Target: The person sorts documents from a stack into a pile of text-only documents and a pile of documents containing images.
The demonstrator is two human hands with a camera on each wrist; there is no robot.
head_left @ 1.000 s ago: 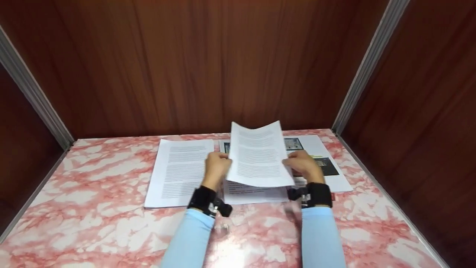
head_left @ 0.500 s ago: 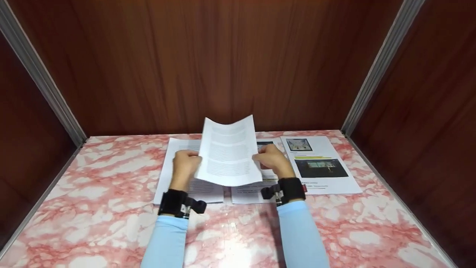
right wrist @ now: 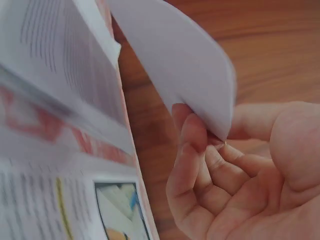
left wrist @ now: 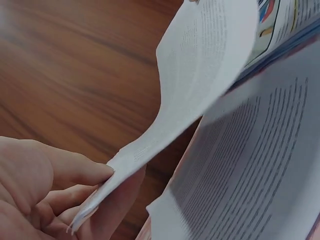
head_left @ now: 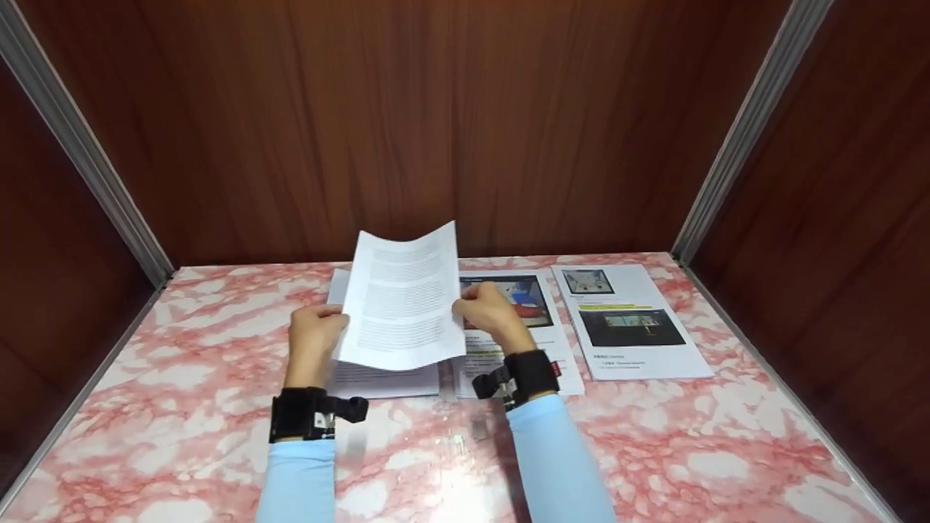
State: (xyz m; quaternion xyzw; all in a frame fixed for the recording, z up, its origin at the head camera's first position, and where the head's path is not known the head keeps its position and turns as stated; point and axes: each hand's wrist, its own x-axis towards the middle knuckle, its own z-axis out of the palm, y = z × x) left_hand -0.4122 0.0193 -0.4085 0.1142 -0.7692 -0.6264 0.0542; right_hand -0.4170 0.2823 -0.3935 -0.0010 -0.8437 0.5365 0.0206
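Note:
A few printed sheets of paper (head_left: 403, 305) hang in the air, bowed downward in the middle, above the left paper stack (head_left: 389, 383). My left hand (head_left: 314, 341) pinches their left edge between thumb and fingers; the left wrist view shows more than one layer in that pinch. On the opposite edge, my right hand (head_left: 498, 314) grips the sheets (right wrist: 185, 65) with thumb and curled fingers. Below the right hand lies the middle paper stack (head_left: 556, 363), topped by a colour picture and yellow-highlighted lines. Most of the left stack is hidden under the raised sheets.
A third paper stack (head_left: 647, 356) with two pictures lies to the right on the red-and-white marbled table (head_left: 690, 450). Dark wooden panels (head_left: 407, 131) with metal corner posts (head_left: 748, 131) enclose the table at the back and sides.
Both hands have carried the sheets leftward, from above the middle stack to above the left one. The middle and right stacks are now more exposed. The grip on both edges stays the same.

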